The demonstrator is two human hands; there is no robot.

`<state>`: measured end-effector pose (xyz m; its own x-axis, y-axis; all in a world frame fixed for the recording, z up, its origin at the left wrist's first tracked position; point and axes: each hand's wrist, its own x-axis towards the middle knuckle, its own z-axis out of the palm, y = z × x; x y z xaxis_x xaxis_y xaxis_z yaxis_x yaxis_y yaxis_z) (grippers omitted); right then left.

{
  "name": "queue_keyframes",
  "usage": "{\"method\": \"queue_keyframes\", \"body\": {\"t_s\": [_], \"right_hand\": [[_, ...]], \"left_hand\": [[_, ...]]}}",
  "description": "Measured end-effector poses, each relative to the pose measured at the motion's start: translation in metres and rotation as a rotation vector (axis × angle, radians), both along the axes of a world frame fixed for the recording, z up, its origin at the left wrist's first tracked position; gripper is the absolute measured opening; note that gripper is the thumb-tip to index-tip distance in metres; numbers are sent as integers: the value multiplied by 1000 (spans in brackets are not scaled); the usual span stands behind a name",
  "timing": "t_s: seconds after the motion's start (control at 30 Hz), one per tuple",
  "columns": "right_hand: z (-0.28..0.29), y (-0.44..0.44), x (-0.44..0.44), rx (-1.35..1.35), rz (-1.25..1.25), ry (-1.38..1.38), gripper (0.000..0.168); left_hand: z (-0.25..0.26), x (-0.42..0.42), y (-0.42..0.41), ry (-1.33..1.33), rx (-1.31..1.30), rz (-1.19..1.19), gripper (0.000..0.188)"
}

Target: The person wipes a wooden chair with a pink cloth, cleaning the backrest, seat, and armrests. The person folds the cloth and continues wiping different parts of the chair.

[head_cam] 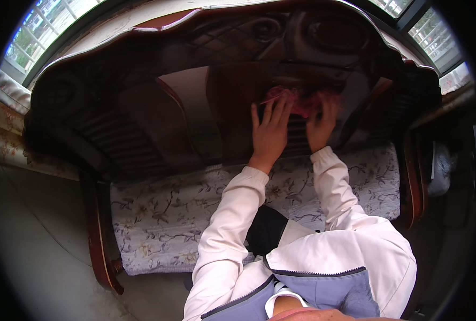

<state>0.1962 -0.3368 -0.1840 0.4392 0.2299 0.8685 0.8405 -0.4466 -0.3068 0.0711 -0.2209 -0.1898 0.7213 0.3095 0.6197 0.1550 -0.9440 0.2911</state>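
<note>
A bunched pinkish-red cloth [302,107] lies against the dark carved wooden backrest [238,108] of a sofa. My left hand [271,130] reaches up to it with the fingers spread and nearly straight, and the fingertips rest on its left part. Whether those fingers grip the fabric is not plain. Over the cloth's right part, my right hand [321,122] has its fingers bent onto the fabric, blurred by motion. Both hands are above the seat, which bears a floral-patterned cushion [161,224].
Curved wooden armrests stand at the left [95,236] and right [413,184] ends of the sofa. Barred windows [41,36] are behind the backrest. A clear plastic bag [440,170] sits beyond the right armrest. A thin cable [47,224] runs across the floor at left.
</note>
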Motion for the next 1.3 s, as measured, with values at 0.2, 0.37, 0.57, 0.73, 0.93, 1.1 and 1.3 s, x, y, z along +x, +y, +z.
{"method": "queue_keyframes", "body": {"t_s": [0.2,0.37,0.57,0.73,0.93,1.1,1.3], "right_hand": [[-17,78,-76,-38,375,120,52],[-48,50,-53,-261,372,64,53],[-59,-25,-2,-222,195,91,50],[-77,-22,-41,-207,152,206,54],[-90,47,-99,-212,359,339,58],[-85,16,-55,-363,368,163,52],[-91,-48,-25,-276,162,239,51]], "left_hand": [[-49,-63,39,-2,-90,215,71],[-56,-69,30,-53,-190,246,67],[-54,-19,-17,86,-87,1,74],[-74,-38,-8,188,-75,35,75],[-107,-96,7,132,-221,320,77],[-96,-74,-8,100,-256,237,78],[-97,-44,-35,154,-182,64,71]]}}
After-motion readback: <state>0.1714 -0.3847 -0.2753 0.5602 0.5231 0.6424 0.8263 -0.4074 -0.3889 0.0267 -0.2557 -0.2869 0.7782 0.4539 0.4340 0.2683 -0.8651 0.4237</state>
